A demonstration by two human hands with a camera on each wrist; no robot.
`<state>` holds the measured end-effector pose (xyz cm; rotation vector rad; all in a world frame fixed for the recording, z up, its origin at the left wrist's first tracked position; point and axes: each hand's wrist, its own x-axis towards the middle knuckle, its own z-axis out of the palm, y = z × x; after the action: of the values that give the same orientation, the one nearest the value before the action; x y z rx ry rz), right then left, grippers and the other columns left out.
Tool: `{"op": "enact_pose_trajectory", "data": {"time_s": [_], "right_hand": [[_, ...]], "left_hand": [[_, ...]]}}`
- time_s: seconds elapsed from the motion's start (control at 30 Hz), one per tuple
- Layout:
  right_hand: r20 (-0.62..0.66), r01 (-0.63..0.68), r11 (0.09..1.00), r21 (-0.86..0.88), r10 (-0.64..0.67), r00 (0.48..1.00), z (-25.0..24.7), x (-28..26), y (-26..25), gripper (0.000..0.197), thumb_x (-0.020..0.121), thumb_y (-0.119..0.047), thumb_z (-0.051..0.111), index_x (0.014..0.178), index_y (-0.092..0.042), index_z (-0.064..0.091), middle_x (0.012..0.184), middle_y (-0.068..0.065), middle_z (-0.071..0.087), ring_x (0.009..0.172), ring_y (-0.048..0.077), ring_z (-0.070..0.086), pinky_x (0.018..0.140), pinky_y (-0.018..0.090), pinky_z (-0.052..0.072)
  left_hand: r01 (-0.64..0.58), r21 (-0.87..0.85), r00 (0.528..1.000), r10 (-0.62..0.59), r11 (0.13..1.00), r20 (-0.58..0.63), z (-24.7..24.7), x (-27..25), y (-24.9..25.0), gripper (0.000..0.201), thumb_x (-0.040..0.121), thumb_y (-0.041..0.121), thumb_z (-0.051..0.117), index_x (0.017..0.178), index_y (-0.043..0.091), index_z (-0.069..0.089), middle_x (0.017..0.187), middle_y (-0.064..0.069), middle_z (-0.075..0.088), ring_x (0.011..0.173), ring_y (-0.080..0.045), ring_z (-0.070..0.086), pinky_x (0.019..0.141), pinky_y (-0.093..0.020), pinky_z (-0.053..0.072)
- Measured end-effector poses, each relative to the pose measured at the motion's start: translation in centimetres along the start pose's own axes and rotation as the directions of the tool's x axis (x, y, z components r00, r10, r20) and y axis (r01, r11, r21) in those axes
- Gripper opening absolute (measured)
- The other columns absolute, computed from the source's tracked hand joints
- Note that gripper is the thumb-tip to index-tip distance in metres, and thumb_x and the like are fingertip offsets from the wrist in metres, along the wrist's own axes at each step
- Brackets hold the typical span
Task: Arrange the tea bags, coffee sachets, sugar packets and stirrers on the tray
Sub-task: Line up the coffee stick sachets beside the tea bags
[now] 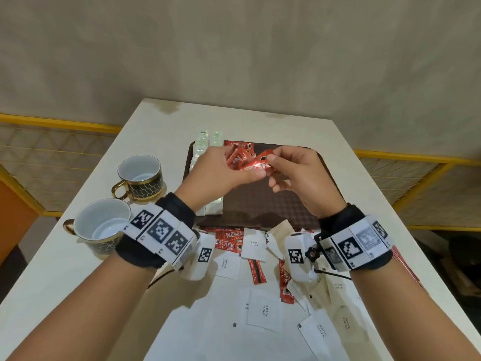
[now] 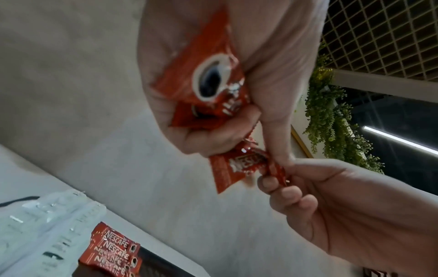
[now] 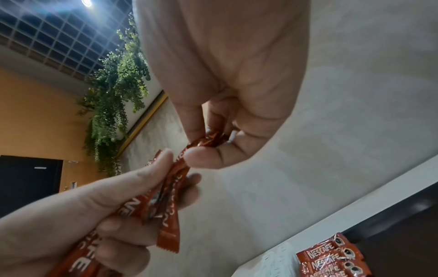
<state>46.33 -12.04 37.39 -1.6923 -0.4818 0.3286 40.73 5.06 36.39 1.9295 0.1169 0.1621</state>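
Both hands hover above the brown tray. My left hand grips a small bunch of red coffee sachets. My right hand pinches the end of one red sachet from that bunch between thumb and fingertips. On the tray's far left lie clear-wrapped stirrers, with a row of red sachets beside them.
Two dark gold-handled cups stand on the white table at the left. Near me lie loose white sugar packets, beige packets and more red sachets. A wall stands behind the table.
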Motion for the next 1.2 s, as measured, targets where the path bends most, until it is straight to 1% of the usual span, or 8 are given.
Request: {"op": "enact_pose_trajectory", "data": {"time_s": [0.1,0.27,0.47,0.57,0.7,0.93,1.1,1.2], "right_hand": [[-0.028,-0.014,0.999,0.035,0.015,0.999,0.3,-0.2,0.5,0.017,0.094,-0.008,0.060,0.100,0.006,0.065,0.082,0.020,0.064,0.063,0.016,0.061,0.060,0.022,0.056],[-0.138,0.011,0.994,0.107,0.004,0.990,-0.1,-0.7,1.1,0.016,0.084,-0.004,0.070,0.097,0.005,0.069,0.090,0.017,0.073,0.077,0.020,0.072,0.070,0.023,0.060],[-0.344,0.117,0.993,0.032,-0.099,0.934,-2.8,-1.0,0.8,0.007,0.084,-0.002,0.070,0.090,0.003,0.071,0.081,0.014,0.069,0.073,0.016,0.070,0.065,0.018,0.057],[-0.270,0.055,0.997,0.052,-0.039,0.962,-3.1,-1.7,0.7,0.008,0.085,-0.003,0.070,0.090,0.002,0.071,0.086,0.017,0.070,0.079,0.018,0.070,0.067,0.018,0.058],[-0.154,-0.017,0.998,0.064,0.027,0.988,-1.7,-1.9,0.7,0.013,0.085,-0.003,0.069,0.094,0.005,0.070,0.087,0.015,0.071,0.080,0.018,0.071,0.068,0.018,0.058],[-0.067,-0.062,0.997,0.053,0.065,0.996,-1.9,-2.1,-0.1,0.012,0.083,-0.004,0.070,0.093,0.002,0.072,0.088,0.019,0.074,0.079,0.024,0.073,0.071,0.020,0.059],[0.016,-0.063,0.997,-0.051,0.064,0.998,-3.1,-2.0,-1.4,0.011,0.078,0.000,0.073,0.089,0.005,0.072,0.077,0.017,0.073,0.063,0.019,0.071,0.058,0.015,0.055],[-0.071,0.039,0.997,-0.066,-0.043,0.997,-4.0,-1.9,-1.5,0.011,0.080,0.004,0.071,0.091,0.004,0.072,0.077,0.014,0.073,0.066,0.016,0.072,0.062,0.016,0.055]], "left_hand": [[0.032,-0.013,0.999,-0.032,0.999,0.014,0.1,-0.1,-0.6,0.029,0.075,0.029,0.083,0.097,0.014,0.071,0.089,-0.005,0.075,0.084,-0.023,0.072,0.084,-0.046,0.058],[0.081,-0.102,0.996,-0.076,0.991,0.051,0.2,-0.7,-1.0,0.028,0.078,0.025,0.080,0.103,0.017,0.070,0.089,0.003,0.076,0.075,-0.003,0.069,0.056,-0.014,0.049],[0.163,-0.210,0.981,-0.182,0.964,-0.073,-1.1,-1.4,-2.9,0.011,0.082,0.020,0.076,0.092,0.019,0.074,0.087,0.003,0.077,0.066,-0.005,0.063,0.056,-0.023,0.043],[0.156,-0.269,0.966,-0.204,0.950,-0.158,-1.3,-1.8,-3.3,0.017,0.084,0.024,0.073,0.100,0.017,0.072,0.091,0.000,0.076,0.067,-0.005,0.063,0.058,-0.024,0.046],[0.076,-0.239,0.996,-0.086,0.968,-0.032,-0.2,-2.1,-1.8,0.031,0.085,0.028,0.071,0.112,0.013,0.069,0.097,-0.002,0.075,0.054,0.002,0.060,0.051,-0.016,0.044],[0.094,-0.100,0.982,-0.076,0.990,0.173,0.0,-2.8,-1.2,0.042,0.076,0.032,0.081,0.109,0.012,0.067,0.094,-0.009,0.075,0.090,-0.026,0.072,0.086,-0.052,0.056],[0.076,-0.151,0.977,-0.043,0.986,0.209,-0.7,-2.9,-0.7,0.022,0.081,0.018,0.075,0.100,0.008,0.070,0.087,-0.003,0.077,0.071,-0.014,0.071,0.068,-0.027,0.057],[0.110,-0.223,0.986,-0.078,0.969,0.148,-1.2,-2.7,-0.9,0.021,0.086,0.021,0.069,0.105,0.012,0.069,0.092,0.002,0.077,0.050,-0.005,0.051,0.056,-0.020,0.048]]}}
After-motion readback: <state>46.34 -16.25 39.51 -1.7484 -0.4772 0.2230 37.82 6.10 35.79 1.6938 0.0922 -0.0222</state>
